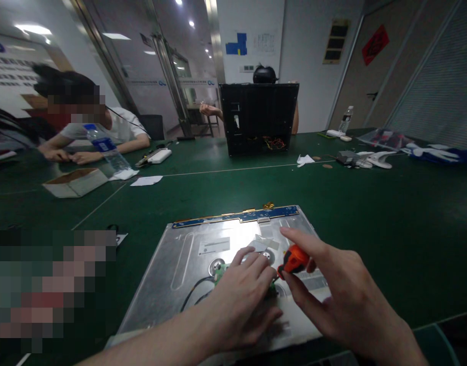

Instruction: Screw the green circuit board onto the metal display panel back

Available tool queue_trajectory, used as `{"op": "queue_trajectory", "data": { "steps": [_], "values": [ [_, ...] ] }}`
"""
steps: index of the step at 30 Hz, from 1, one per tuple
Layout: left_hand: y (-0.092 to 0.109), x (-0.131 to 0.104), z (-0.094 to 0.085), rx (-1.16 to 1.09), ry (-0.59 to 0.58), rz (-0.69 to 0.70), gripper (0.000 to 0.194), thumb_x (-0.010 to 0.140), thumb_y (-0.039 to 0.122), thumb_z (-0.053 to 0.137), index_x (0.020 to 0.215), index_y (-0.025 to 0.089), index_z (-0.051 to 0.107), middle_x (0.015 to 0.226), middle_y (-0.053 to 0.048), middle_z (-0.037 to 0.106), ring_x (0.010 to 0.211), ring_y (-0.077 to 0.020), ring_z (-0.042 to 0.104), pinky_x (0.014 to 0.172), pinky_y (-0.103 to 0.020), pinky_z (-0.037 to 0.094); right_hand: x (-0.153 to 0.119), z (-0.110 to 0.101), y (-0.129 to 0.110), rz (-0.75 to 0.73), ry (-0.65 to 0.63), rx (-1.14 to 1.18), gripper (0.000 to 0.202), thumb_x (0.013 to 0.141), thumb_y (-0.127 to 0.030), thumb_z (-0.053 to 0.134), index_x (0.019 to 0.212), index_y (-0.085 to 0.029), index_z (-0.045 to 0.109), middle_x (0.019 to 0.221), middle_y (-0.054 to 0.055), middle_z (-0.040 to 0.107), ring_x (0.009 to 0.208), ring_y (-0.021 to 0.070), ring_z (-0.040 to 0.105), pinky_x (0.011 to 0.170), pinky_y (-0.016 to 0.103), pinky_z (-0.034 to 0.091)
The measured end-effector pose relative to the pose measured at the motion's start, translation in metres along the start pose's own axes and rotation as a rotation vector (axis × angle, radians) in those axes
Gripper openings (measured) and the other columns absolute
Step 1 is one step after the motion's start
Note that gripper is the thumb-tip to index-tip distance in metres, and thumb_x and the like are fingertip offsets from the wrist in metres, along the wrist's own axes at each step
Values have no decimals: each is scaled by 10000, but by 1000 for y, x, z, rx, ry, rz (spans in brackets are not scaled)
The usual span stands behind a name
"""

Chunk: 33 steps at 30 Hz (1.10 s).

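Observation:
A silver metal panel (183,259) lies on the green table, with a long blue circuit strip (233,218) along its far edge. Near its middle sits a small green circuit board (219,273), partly covered by my left hand (244,287), whose fingers are bent and resting over it. Dark cables run from the board to the left. In my right hand (328,284) is an orange and black screwdriver (295,258), pinched by its handle and tilted down towards the board. Its tip is hidden near my left fingers.
Beyond the panel stands an upright black frame (260,117) with a person behind it. Another person leans on the table at the left, near a water bottle (107,147) and an open box (76,183). Gloves (374,159) and a bottle (346,119) are at the far right.

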State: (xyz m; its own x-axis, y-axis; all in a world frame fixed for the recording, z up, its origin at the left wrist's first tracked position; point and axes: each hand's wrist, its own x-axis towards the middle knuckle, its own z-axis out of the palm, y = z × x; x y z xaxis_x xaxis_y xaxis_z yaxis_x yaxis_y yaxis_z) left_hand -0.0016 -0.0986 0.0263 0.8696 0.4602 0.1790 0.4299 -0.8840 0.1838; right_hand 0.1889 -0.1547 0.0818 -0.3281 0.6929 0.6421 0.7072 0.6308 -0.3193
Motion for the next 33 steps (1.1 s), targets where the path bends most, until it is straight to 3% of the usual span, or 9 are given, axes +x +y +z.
{"op": "queue_trajectory", "data": {
  "steps": [3, 7, 11, 14, 16, 24, 33],
  "values": [
    [-8, 0, -36, -62, -41, -40, 479, 746, 451, 667, 1131, 197, 535, 1070, -81, 597, 1022, -274, 544, 1029, -500, 320, -3, 0, 2, 30, 46, -22, 499, 887, -169, 508, 1360, -216, 354, 1117, 57, 676, 853, 155, 669, 732, 259, 544],
    [-44, -10, -61, -237, -35, -161, 184, 835, 278, 574, 1004, 210, 602, 1006, -40, 622, 938, -215, 570, 865, -389, 434, -5, 3, 4, 39, 45, -11, 491, 878, -175, 526, 1338, -239, 366, 1117, 54, 675, 873, 170, 671, 739, 282, 547],
    [-83, -33, -50, -400, -118, -348, 160, 874, 300, 546, 867, 178, 649, 848, -25, 643, 779, -178, 576, 712, -304, 448, -1, 7, 3, 45, 34, -4, 486, 872, -184, 540, 1324, -241, 371, 1091, 56, 671, 852, 173, 667, 707, 281, 542],
    [-96, -49, -36, -537, -145, -415, 180, 873, 308, 557, 903, 163, 660, 808, -21, 638, 739, -169, 571, 657, -274, 440, 11, 10, 3, 17, 41, 37, 475, 867, -189, 548, 1309, -232, 380, 998, 34, 668, 743, 140, 644, 632, 253, 521],
    [-98, -55, -30, -612, -139, -413, 178, 855, 278, 580, 968, 162, 654, 838, -19, 644, 748, -165, 575, 661, -266, 443, 24, 15, 5, -17, 24, 98, 465, 863, -180, 549, 1295, -227, 381, 892, -2, 652, 639, 107, 595, 579, 235, 496],
    [-98, -59, -22, -592, -62, -289, 150, 857, 264, 583, 925, 184, 690, 845, -27, 640, 754, -161, 557, 702, -280, 429, 76, 53, 9, -19, -91, 310, 452, 801, -190, 561, 1228, -183, 413, 842, -15, 620, 622, 96, 562, 558, 231, 472],
    [-102, -62, -10, -704, -19, -347, 117, 836, 235, 570, 857, 160, 658, 799, -26, 639, 745, -163, 566, 689, -278, 431, 77, 90, 9, -12, -111, 353, 451, 802, -205, 563, 1229, -196, 417, 813, -10, 641, 600, 106, 562, 537, 245, 450]
  ]
}}
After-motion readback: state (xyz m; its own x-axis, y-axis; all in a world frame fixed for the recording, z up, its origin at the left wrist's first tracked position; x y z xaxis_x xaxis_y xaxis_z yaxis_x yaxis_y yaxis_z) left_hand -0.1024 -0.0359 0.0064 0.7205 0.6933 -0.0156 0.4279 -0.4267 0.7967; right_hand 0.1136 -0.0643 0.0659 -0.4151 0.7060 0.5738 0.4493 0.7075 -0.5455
